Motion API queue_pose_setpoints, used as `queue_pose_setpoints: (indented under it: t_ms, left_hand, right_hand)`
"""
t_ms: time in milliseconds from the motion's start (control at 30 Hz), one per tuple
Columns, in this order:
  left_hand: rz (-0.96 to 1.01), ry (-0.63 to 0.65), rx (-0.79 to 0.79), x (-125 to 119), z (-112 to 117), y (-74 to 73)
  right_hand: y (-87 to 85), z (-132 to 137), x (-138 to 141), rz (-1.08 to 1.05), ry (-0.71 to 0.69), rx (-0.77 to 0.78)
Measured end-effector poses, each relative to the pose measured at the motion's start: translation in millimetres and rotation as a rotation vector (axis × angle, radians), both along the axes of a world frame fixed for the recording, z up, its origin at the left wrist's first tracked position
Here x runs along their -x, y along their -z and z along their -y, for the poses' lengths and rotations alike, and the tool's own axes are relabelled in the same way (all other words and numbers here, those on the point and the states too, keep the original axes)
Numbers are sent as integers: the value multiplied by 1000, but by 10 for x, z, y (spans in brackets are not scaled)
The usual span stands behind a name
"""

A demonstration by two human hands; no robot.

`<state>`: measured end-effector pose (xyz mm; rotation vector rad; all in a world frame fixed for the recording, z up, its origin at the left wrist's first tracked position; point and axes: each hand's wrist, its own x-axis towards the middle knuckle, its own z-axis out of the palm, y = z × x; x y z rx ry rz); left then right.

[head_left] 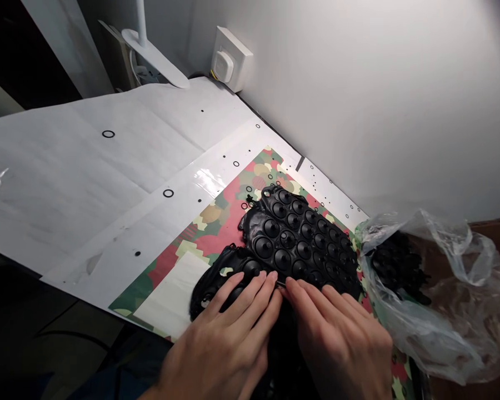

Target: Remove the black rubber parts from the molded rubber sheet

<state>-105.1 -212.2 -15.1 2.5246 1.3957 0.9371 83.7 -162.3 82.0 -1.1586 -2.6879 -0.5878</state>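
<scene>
A black moulded rubber sheet (303,249), covered with rows of round, cone-centred parts, lies across the patterned mat with ragged edges. My left hand (227,333) rests over its near left part, fingers closed together and pressing on the rubber; the thumb is hidden. Beside it, my right hand (337,336) pinches the sheet near its front edge, fingers curled. The fingertips of both hands almost meet at the same spot. What lies beneath my palms is hidden.
A clear plastic bag (450,333) with black rubber pieces (398,266) stands at the right. Small black rings (168,193) and dots are scattered over the white table covering (66,166). A white lamp base (162,64) and a wall socket (237,61) are at the back.
</scene>
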Motion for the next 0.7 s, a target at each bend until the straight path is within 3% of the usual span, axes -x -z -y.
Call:
queue_pose_setpoints:
  t_ms: [533,700]
  left_hand:
    - [15,-25,25,-64,-6,-33]
    - [16,-37,16,-56,7,-27]
  right_hand:
    - [533,132,-27,-435,125,-18]
    - [531,100,-46,-528,120,66]
